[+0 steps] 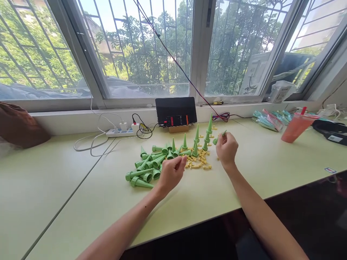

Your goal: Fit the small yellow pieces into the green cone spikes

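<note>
My right hand [227,147] is closed on a green cone, whose wide end and part of its body show beside the fingers. My left hand [171,172] is closed in a pinch above the near side of the pile; anything between its fingertips is too small to make out. Green plastic cones [143,172] lie heaped left of my left hand, and several others stand upright behind it. Just right of its fingertips, small yellow pieces [200,159] are scattered. A stack of green cones [208,133] with yellow pieces at its side rises left of my right hand.
A tablet [176,106] and a phone [177,120] lean on a stand by the window. At the back left is a power strip [121,132] with white cables. A red cup [296,126] with a straw stands at right, near plastic packets [267,120].
</note>
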The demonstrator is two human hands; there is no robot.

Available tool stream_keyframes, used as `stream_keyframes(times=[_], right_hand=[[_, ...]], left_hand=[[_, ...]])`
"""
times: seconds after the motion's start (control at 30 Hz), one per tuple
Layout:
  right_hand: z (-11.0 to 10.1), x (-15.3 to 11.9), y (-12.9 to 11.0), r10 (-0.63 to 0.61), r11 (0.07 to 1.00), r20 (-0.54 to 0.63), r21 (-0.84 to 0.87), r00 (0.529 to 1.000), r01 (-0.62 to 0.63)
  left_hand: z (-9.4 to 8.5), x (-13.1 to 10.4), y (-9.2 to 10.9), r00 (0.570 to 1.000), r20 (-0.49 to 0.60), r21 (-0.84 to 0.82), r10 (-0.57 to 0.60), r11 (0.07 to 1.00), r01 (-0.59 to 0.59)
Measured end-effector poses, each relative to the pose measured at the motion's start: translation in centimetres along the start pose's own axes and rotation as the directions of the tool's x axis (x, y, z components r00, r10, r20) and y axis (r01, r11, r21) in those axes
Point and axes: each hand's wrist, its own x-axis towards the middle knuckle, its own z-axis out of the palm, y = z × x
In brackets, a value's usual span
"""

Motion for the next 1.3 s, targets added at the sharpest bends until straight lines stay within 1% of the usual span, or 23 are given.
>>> stream_keyframes(times=[0.1, 0.17, 0.27, 0.33, 0.37, 0.43, 0.5, 0.57, 0.6, 0.63, 0.67, 0.73, 0.77, 0.8, 0.83, 0.87, 0.93, 0.97, 1.03, 1.07, 1.1, 1.17, 1.3], right_hand=[[0.3, -0.3, 0.1, 0.041, 0.997, 0.087, -0.076, 0.995, -0.034], [0.5, -0.5, 0.3, 0.092, 0.988, 0.172, -0.137, 0.981, -0.069], [0.9, -0.7, 0.8, 0.192, 0.966, 0.334, -0.232, 0.923, -0.117], [1.1, -0.7, 1.1, 0.236, 0.953, 0.395, -0.273, 0.888, -0.132], [1.2, -0.8, 1.2, 0.246, 0.950, 0.405, -0.281, 0.881, -0.136], [1.2, -0.8, 1.2, 0.246, 0.952, 0.390, -0.267, 0.887, -0.147], [1.1, -0.8, 1.0, 0.222, 0.965, 0.318, -0.208, 0.922, -0.160], [0.8, -0.8, 0.5, 0.164, 0.984, 0.175, -0.095, 0.971, -0.149], [0.6, -0.8, 0.2, 0.120, 0.993, 0.094, -0.021, 0.988, -0.119], [0.5, -0.9, -0.1, 0.066, 0.996, 0.026, 0.061, 0.997, -0.068], [0.4, -1.1, -0.5, 0.018, 0.990, -0.017, 0.139, 1.000, -0.015], [0.2, -1.6, -1.3, -0.042, 0.965, -0.040, 0.257, 0.998, 0.051], [0.2, -1.9, -1.7, -0.082, 0.953, -0.016, 0.290, 0.997, 0.083], [0.3, -2.3, -2.1, -0.127, 0.942, 0.034, 0.317, 0.991, 0.110], [0.4, -2.6, -2.5, -0.183, 0.928, 0.107, 0.346, 0.977, 0.136], [0.5, -3.1, -2.8, -0.251, 0.912, 0.209, 0.379, 0.945, 0.158], [0.9, -3.9, -3.3, -0.366, 0.896, 0.407, 0.398, 0.837, 0.198], [1.0, -4.2, -3.5, -0.390, 0.902, 0.506, 0.379, 0.770, 0.208], [1.3, -4.8, -3.6, -0.377, 0.926, 0.665, 0.296, 0.645, 0.235], [1.4, -4.9, -3.6, -0.359, 0.932, 0.714, 0.244, 0.602, 0.266], [1.5, -5.1, -3.6, -0.337, 0.935, 0.743, 0.192, 0.579, 0.298], [1.7, -5.2, -3.6, -0.299, 0.931, 0.770, 0.107, 0.564, 0.348], [1.8, -5.2, -3.8, -0.243, 0.923, 0.806, 0.022, 0.539, 0.384]], left_hand=[[0.1, -0.1, -0.1, 1.000, 0.016, 0.025, 0.012, 1.000, -0.012], [0.2, -0.2, -0.3, 1.000, 0.023, 0.042, 0.016, 0.999, -0.017], [0.3, -0.2, -0.5, 0.999, 0.028, 0.054, 0.029, 0.998, -0.030], [0.3, -0.3, -0.5, 0.999, 0.030, 0.057, 0.043, 0.997, -0.044], [0.3, -0.3, -0.6, 0.998, 0.029, 0.057, 0.050, 0.997, -0.052], [0.3, -0.3, -0.6, 0.998, 0.026, 0.059, 0.063, 0.996, -0.065], [0.3, -0.3, -0.6, 0.997, 0.021, 0.060, 0.074, 0.995, -0.075], [0.4, -0.3, -0.6, 0.996, 0.012, 0.060, 0.083, 0.995, -0.084], [0.4, -0.2, -0.6, 0.996, 0.009, 0.059, 0.088, 0.994, -0.088], [0.4, -0.2, -0.6, 0.996, 0.007, 0.058, 0.092, 0.994, -0.092], [0.4, -0.2, -0.7, 0.995, 0.008, 0.057, 0.095, 0.994, -0.095], [0.4, -0.3, -0.6, 0.995, 0.010, 0.060, 0.097, 0.993, -0.098], [0.4, -0.3, -0.6, 0.995, 0.012, 0.063, 0.097, 0.993, -0.098], [0.4, -0.3, -0.6, 0.995, 0.011, 0.066, 0.098, 0.993, -0.098], [0.4, -0.3, -0.6, 0.995, 0.012, 0.070, 0.100, 0.992, -0.101], [0.4, -0.3, -0.5, 0.994, 0.016, 0.073, 0.108, 0.991, -0.108], [0.3, -0.4, -0.3, 0.989, 0.055, 0.064, 0.140, 0.988, -0.144], [0.2, -0.4, -0.2, 0.982, 0.094, 0.052, 0.166, 0.984, -0.172], [0.2, -0.6, 0.0, 0.954, 0.198, 0.024, 0.226, 0.972, -0.236], [0.2, -0.7, 0.1, 0.935, 0.250, 0.018, 0.251, 0.965, -0.263], [0.3, -0.9, 0.2, 0.918, 0.294, 0.020, 0.266, 0.959, -0.284], [0.4, -1.1, 0.4, 0.896, 0.353, 0.039, 0.270, 0.952, -0.303], [0.5, -1.2, 0.6, 0.893, 0.377, 0.075, 0.246, 0.953, -0.294]])
